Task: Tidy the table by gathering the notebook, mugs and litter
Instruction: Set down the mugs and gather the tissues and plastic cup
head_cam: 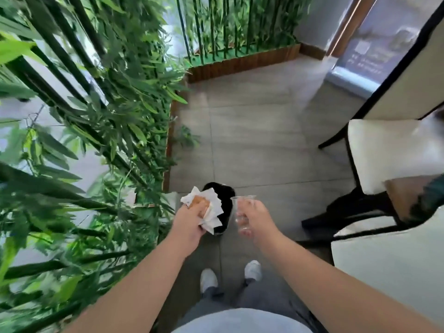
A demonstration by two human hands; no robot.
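Observation:
My left hand (pixel 189 222) grips a bunch of crumpled white tissue (pixel 211 207) wrapped around something orange-brown. It is held right over a black waste bin (pixel 224 193) that stands on the floor just ahead of my feet. My right hand (pixel 254 216) holds a clear plastic cup (pixel 243 212), upright, just to the right of the bin's rim. The tissue covers most of the bin's opening. No notebook, mug or table top is in sight.
Dense bamboo plants (pixel 96 116) in a wood-edged planter (pixel 242 62) line the left and far sides. Black-framed chairs with white cushions (pixel 384 150) stand at the right. Grey floor tiles (pixel 252 140) stretch ahead of the bin.

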